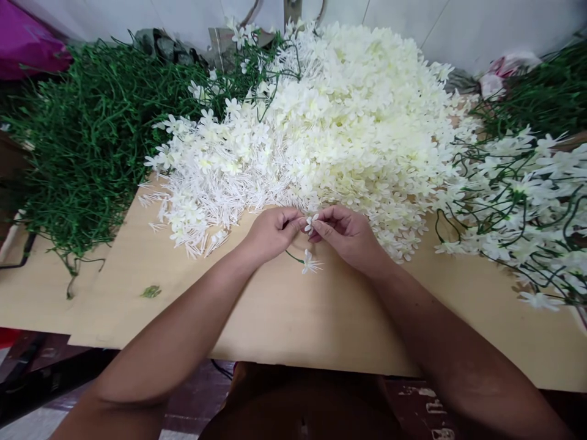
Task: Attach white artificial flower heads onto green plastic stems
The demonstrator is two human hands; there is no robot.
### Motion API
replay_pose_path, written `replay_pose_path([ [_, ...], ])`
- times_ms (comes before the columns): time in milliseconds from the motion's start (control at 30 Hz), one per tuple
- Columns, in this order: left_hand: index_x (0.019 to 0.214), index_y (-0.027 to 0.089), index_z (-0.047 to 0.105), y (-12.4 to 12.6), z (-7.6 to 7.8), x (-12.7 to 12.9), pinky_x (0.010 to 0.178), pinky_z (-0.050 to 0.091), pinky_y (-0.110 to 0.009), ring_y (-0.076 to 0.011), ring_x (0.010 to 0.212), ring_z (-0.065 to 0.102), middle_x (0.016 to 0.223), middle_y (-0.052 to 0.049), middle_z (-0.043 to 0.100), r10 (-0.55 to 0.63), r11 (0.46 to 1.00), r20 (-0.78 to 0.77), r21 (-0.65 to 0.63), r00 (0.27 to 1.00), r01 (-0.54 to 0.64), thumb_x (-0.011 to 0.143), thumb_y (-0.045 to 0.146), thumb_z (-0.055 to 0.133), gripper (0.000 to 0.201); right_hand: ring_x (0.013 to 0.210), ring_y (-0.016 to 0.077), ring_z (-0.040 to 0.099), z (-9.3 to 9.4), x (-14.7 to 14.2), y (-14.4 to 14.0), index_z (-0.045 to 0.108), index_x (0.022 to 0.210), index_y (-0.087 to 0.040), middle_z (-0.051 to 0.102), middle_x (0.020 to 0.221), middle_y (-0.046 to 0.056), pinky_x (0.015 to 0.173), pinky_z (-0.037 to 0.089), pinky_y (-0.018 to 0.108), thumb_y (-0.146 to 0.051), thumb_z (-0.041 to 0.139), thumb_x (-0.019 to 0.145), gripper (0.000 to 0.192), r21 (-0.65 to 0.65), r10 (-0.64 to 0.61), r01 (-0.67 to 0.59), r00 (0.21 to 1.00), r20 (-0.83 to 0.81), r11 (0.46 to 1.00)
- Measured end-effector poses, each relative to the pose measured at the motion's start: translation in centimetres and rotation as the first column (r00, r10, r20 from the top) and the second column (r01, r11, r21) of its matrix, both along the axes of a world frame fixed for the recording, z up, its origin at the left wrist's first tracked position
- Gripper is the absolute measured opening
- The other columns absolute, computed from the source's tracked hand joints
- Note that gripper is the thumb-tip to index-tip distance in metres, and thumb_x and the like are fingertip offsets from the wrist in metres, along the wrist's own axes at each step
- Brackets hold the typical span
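My left hand (275, 233) and my right hand (348, 235) meet above the front part of the table. Between their fingertips is a small white artificial flower (310, 223), pinched by my right thumb and fingers. My left fingers are closed around a thin green plastic stem (294, 256) that curves out below them; most of it is hidden by the hand. At the low end of that stem hangs another white flower (310, 263) with thin white spikes. Just beyond both hands rises a large heap of loose white and cream artificial flowers (367, 134).
To the left lies a big tangle of green plastic stems (92, 134). Stems with white flowers fitted (527, 201) are piled at the right, and more green stems (545, 91) sit behind them. A small greenish scrap (151, 291) rests on the cardboard-coloured tabletop (183, 324). A magenta bag (32, 46) stands back left.
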State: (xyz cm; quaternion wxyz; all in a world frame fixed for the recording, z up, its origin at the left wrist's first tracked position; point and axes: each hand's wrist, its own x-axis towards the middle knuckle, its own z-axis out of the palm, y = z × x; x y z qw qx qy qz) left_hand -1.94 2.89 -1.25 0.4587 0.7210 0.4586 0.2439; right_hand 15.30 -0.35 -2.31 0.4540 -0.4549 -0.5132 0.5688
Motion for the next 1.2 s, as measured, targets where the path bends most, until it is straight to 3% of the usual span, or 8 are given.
replay_pose_path([
  [400, 0.070, 0.015, 0.059, 0.0, -0.6, -0.1, 0.064, 0.042, -0.023, -0.0114, 0.066, 0.056, 0.067, 0.000, 0.061, -0.098, 0.972, 0.034, 0.218, 0.995, 0.088, 0.090, 0.025, 0.047, 0.025, 0.055, 0.0104, 0.063, 0.6, 0.0, 0.2, 0.057, 0.067, -0.018, 0.062, 0.061, -0.004, 0.058, 0.055, 0.025, -0.035, 0.085, 0.061, 0.033, -0.115, -0.071, 0.069, 0.997, -0.019, 0.991],
  [700, 0.070, 0.016, 0.058, -0.1, -0.5, 0.0, 0.064, 0.041, -0.022, -0.0116, 0.065, 0.055, 0.065, 0.000, 0.059, -0.127, 0.946, 0.015, 0.301, 0.992, 0.117, 0.092, 0.025, 0.044, 0.028, 0.058, 0.0118, 0.065, 0.9, 0.8, 0.6, 0.061, 0.068, -0.018, 0.065, 0.061, -0.002, 0.063, 0.057, 0.028, -0.042, 0.085, 0.059, 0.035, -0.148, 0.009, -0.018, 0.998, -0.065, 0.989],
  [933, 0.070, 0.016, 0.057, -0.3, -0.1, 0.1, 0.066, 0.041, -0.023, -0.0121, 0.068, 0.057, 0.068, 0.000, 0.062, -0.099, 0.971, -0.003, 0.217, 0.995, 0.097, 0.090, 0.025, 0.043, 0.026, 0.055, 0.0131, 0.064, 0.6, 0.2, 0.3, 0.058, 0.063, -0.018, 0.066, 0.058, 0.000, 0.059, 0.055, 0.028, -0.033, 0.081, 0.061, 0.027, -0.090, -0.075, 0.075, 0.997, 0.010, 0.993],
  [1200, 0.067, 0.016, 0.054, -0.2, -0.3, 0.7, 0.062, 0.041, -0.022, -0.0115, 0.062, 0.053, 0.063, 0.001, 0.057, -0.098, 0.993, 0.088, 0.075, 0.991, 0.092, 0.087, 0.024, 0.045, 0.023, 0.053, 0.0113, 0.062, 0.6, -0.2, 0.1, 0.059, 0.059, -0.018, 0.066, 0.056, -0.002, 0.056, 0.052, 0.025, -0.024, 0.078, 0.058, 0.020, -0.101, -0.121, 0.122, 0.993, 0.015, 0.987],
])
